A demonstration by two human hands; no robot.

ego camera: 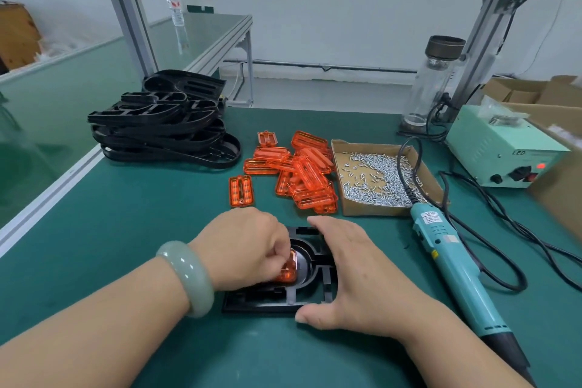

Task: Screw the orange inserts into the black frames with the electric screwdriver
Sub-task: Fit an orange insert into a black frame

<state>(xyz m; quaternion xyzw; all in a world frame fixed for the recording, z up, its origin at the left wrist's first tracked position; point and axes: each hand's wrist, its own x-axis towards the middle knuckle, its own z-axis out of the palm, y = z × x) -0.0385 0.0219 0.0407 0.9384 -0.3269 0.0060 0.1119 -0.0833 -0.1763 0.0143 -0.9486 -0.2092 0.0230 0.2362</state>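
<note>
A black frame point(310, 285) lies on the green mat near the front edge. My left hand point(244, 249), with a jade bangle on its wrist, pinches an orange insert point(289, 271) down into the frame. Over the frame's right side rests my right hand point(346, 274), fingers straight, thumb at the frame's near edge. The teal electric screwdriver point(453, 271) lies on the mat to the right of that hand, untouched. More orange inserts point(302, 173) sit in a loose pile behind, and black frames point(163, 126) are stacked at the back left.
A cardboard tray of small silver screws point(378, 176) stands right of the orange pile. The screwdriver's power supply point(500, 151) sits at the back right with black cables point(504, 230) trailing over the mat. A glass bottle point(431, 85) stands behind the tray.
</note>
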